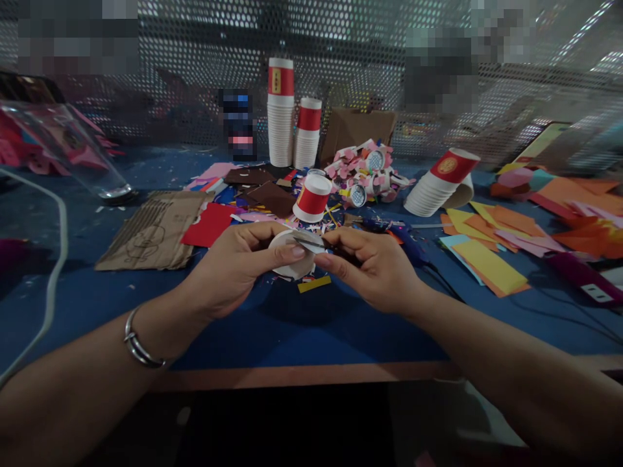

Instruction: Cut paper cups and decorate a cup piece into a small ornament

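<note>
Between my hands is a small round white paper piece (291,254), pinched by the fingers and thumb of my left hand (243,256). My right hand (370,263) is closed on a thin grey blade-like tool (311,243), whose tip lies over the white piece near my left thumb. The tool's handle is hidden in my right fingers. Just beyond my fingertips stands an upside-down red and white paper cup (312,196). A small yellow paper strip (314,284) lies on the blue table below the white piece.
Stacked cups (281,123) stand at the back, beside a pile of pink and white cut pieces (365,168). Cardboard (150,230) and red paper (209,224) lie left. A blue glue gun (411,243), tilted cups (438,185) and coloured papers (491,259) are right.
</note>
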`<state>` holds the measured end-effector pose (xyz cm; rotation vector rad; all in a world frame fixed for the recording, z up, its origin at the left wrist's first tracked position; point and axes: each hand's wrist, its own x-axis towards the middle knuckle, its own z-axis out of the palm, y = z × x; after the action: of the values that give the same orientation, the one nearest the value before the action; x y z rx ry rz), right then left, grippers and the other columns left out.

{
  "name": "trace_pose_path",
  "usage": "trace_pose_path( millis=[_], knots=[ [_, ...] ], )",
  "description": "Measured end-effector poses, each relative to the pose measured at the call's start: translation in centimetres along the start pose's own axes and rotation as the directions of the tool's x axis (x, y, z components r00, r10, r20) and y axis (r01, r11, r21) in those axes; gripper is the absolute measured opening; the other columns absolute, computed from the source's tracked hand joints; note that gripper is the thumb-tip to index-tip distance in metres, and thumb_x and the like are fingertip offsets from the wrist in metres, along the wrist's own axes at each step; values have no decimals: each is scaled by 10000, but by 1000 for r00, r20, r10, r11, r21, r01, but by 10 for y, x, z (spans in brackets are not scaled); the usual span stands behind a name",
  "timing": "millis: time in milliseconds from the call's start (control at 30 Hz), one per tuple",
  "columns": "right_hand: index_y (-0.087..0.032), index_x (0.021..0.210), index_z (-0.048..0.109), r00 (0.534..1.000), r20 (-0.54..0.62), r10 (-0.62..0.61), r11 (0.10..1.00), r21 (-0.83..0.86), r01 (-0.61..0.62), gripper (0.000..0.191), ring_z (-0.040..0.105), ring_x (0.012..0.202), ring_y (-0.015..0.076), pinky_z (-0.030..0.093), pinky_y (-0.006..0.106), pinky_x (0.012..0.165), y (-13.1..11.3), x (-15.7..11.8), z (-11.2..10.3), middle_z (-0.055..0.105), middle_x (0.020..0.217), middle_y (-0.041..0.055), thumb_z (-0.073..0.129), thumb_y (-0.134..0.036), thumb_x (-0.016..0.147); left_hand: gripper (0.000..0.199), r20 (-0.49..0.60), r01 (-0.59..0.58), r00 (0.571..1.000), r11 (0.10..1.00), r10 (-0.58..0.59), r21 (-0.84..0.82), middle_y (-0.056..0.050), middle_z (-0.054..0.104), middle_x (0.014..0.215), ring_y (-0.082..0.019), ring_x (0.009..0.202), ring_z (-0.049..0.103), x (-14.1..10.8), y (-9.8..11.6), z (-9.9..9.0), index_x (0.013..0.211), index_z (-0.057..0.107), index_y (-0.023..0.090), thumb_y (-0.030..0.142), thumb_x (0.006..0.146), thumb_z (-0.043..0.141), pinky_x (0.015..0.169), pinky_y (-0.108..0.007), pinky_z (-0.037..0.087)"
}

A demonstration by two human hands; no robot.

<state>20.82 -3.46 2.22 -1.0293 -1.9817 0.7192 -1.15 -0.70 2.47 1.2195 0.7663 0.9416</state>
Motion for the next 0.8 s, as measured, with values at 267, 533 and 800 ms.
trace_pose_path(
  millis=[267,533,800],
  knots=[
    [-181,933,690,1000,13,-21,999,-48,22,416,529,676,122,407,254,615,0,2,-3,649,761,0,648,-587,1011,197,13,-11,1000,1000,11,20,-49,767,811,-147,749,657,0,5,0,828,843,159,296,721,937,699,-243,517],
    [-184,956,698,998,51,-23,998,-52,26,452,569,715,139,446,268,653,3,3,-6,683,801,18,610,-624,1017,209,31,52,998,999,-52,-12,-47,768,795,-138,717,647,1,6,0,822,834,154,283,698,941,675,-245,500],
    [-166,1002,715,996,57,-63,996,-64,67,417,619,748,145,472,265,676,4,3,-9,731,855,37,618,-569,1034,255,51,80,996,996,-79,-35,-19,749,714,-105,668,623,0,6,0,730,809,153,318,658,989,636,-206,474]
  ],
)
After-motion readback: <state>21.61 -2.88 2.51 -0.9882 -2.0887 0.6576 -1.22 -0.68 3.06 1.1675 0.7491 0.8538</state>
